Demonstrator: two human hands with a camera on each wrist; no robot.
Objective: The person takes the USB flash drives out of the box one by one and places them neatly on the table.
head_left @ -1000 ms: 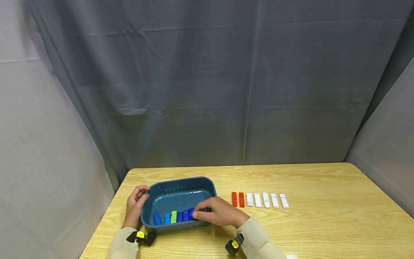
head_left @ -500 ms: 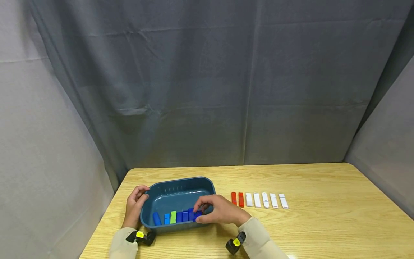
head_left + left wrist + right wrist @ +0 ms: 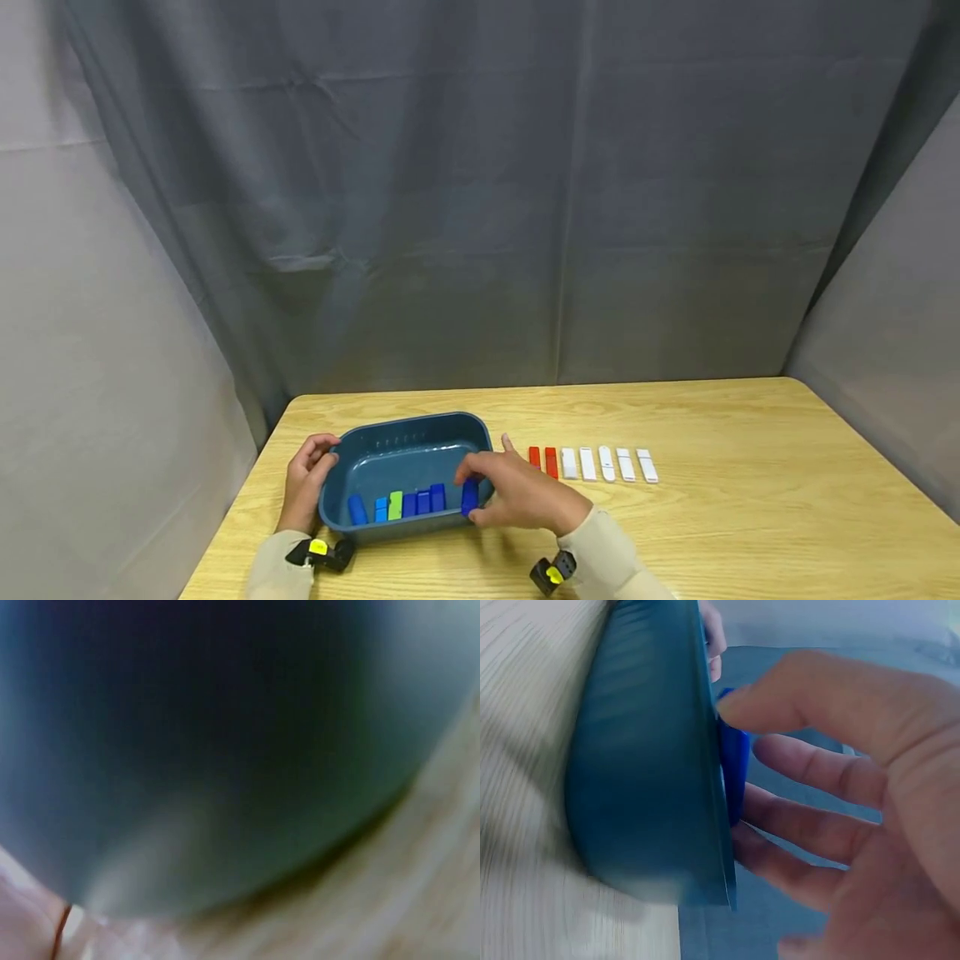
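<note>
A dark teal plastic basin stands on the left part of the table. My left hand grips its left end, fingers at the rim. At the right end, my right hand pinches a dark blue USB stick between thumb and fingers. In the right wrist view this blue stick shows just above the rim, thumb on its near end. Along the basin's near side lie several other sticks in a row: blue ones, a light blue one and a green one. The left wrist view shows mostly the blurred basin wall.
Right of the basin, a row of sticks lies on the wooden table: two red ones and several white ones. A grey curtain hangs behind the table, with lighter panels at both sides.
My right hand has taken the rightmost dark blue stick and moved right with it, opening a gap to the row. The head view has shifted slightly; the left hand stays at the basin.
</note>
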